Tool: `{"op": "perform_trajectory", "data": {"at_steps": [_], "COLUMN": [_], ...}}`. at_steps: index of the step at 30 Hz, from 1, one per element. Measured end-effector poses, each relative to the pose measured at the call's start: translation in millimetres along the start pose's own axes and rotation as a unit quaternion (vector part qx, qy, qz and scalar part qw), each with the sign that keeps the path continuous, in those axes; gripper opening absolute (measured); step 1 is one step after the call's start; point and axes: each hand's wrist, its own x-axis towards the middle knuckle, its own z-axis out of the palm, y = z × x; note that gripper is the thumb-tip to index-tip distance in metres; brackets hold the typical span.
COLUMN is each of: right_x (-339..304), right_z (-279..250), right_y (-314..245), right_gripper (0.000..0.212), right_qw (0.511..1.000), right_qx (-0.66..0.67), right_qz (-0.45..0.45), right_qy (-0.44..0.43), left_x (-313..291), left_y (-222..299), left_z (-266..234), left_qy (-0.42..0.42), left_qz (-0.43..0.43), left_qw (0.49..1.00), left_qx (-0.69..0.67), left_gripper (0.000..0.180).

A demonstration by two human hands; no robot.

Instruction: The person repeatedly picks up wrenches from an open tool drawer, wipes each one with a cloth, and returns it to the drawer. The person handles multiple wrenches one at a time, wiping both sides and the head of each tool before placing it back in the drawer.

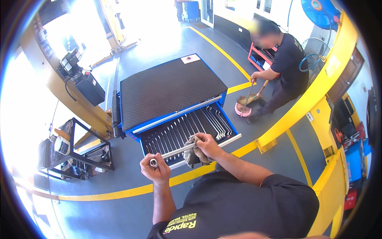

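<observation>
My left hand (156,170) is closed round one end of a long silver wrench (174,152), whose round socket-like end pokes out by the thumb. Toward its other end, a crumpled grey-beige rag (193,156) lies against the wrench, pinched in my right hand (209,146). The cloth hides that end of the tool. Just beyond both hands, an open drawer (234,137) holds a row of combination wrenches (172,135) and several offset ring wrenches (218,123) in a dark liner. The drawer belongs to a blue tool cabinet (167,87) with a black ribbed top.
At the right a co-worker (292,59) holds a broom (260,91) and a pink dustpan (241,109). A yellow lift post (318,95) rises close on my right. A black metal frame cart (75,147) stands left. Behind the co-worker is a red tool cart (258,57).
</observation>
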Motion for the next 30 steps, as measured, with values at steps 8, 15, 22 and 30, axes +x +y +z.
{"op": "perform_trajectory", "data": {"at_steps": [8,15,22,30], "right_x": [9.5,-50.2,-46.3,-15.2], "right_z": [-5.1,1.4,5.8,-43.4], "right_y": [-48.4,-38.3,-14.7,3.0], "right_gripper": [0.018,0.024,0.028,0.032], "right_qw": [0.977,0.858,0.926,0.988], "right_qx": [0.193,-0.444,-0.351,-0.115], "right_qz": [-0.078,-0.176,-0.114,-0.105], "right_qy": [0.045,-0.188,-0.078,0.016], "left_x": [-56.1,-6.2,-3.7,-51.1], "left_y": [23.5,-14.0,-24.6,-5.0], "left_z": [-2.0,-16.2,-2.9,-13.7], "left_qy": [-0.101,0.001,0.011,-0.062], "left_qz": [-0.215,-0.361,-0.336,-0.352], "left_qw": [0.966,0.920,0.931,0.929], "left_qx": [-0.105,-0.153,-0.142,-0.098], "left_gripper": [0.017,0.012,0.009,0.011]}}
